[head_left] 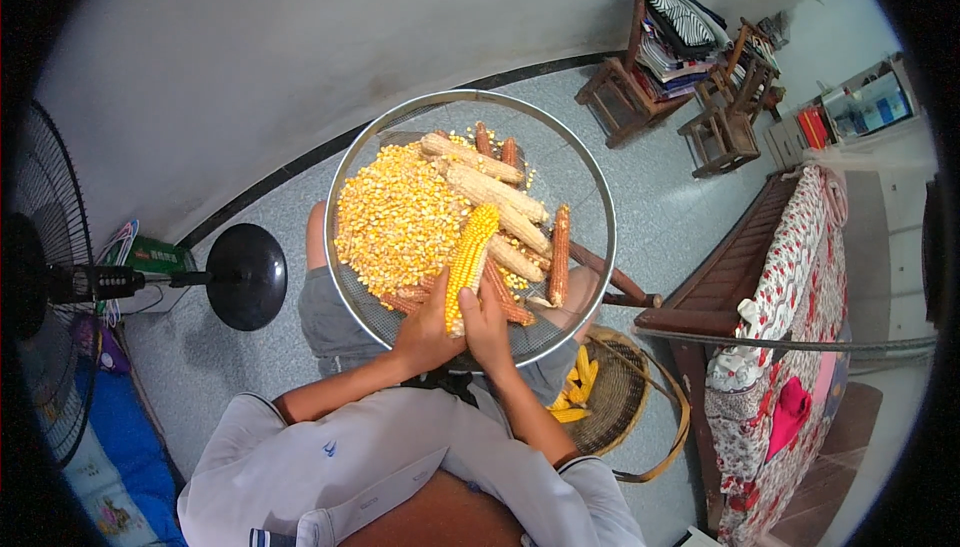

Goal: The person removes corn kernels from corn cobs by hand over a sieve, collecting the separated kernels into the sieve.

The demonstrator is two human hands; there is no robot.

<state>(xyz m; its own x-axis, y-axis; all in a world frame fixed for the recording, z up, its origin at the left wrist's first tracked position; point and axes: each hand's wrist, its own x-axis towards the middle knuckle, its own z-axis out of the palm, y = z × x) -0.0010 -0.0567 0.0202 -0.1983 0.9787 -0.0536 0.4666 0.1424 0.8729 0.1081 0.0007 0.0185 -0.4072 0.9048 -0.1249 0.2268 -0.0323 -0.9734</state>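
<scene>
Both my hands grip one ear of corn (472,259), its yellow kernels still on, tilted with its tip pointing away from me. My left hand (428,329) wraps its lower left side. On the lower right side presses my right hand (485,327), thumb against the kernels. Beneath it a round metal-rimmed mesh sieve (478,95) rests on my lap. A heap of loose kernels (395,222) fills its left half. Several bare cobs lie to the right, pale ones (495,190) in the middle and a reddish one (559,257) near the right rim.
Right of my legs, a woven basket (610,397) with a handle holds yellow corn ears (575,392). A standing fan (50,282) and its round black base (247,277) are at left. Wooden chairs (640,97) stand far right, before a bed with a floral cover (750,427).
</scene>
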